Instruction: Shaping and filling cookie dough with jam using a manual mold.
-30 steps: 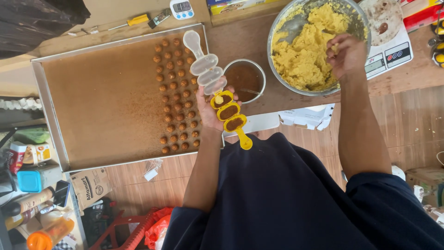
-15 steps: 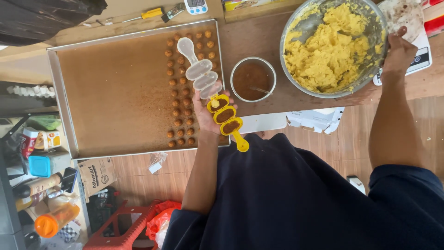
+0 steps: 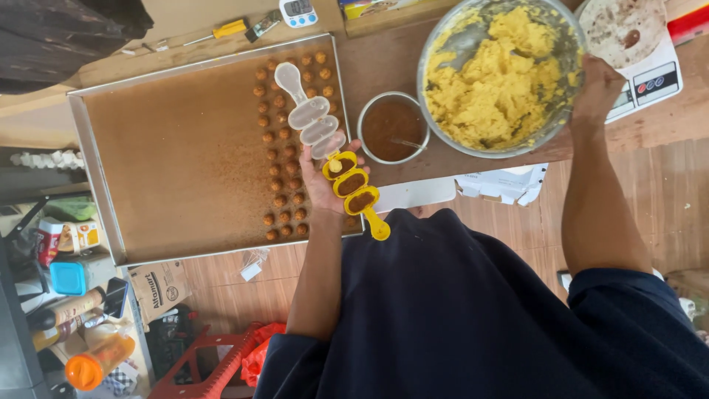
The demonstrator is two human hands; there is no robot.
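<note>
Evenly and softly lit by daylight, bright across the baking tray [image 3: 185,155] and the wooden floor [image 3: 650,199]. Faint sheen only on the glass bowl's [image 3: 443,44] rim. Deep shade at the upper left corner and lower left edge. Sharp through the centre, slightly stretched toward the borders by the wide lens. No motion blur.

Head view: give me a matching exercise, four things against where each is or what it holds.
1 mould tool
2 big glass bowl
3 small metal bowl
4 baking tray

a holds yellow dough
b held in left hand
c holds brown filling
d carries rows of small brown balls

Pairs: 1-b, 2-a, 3-c, 4-d. The right hand grips the big bowl's rim.
</note>
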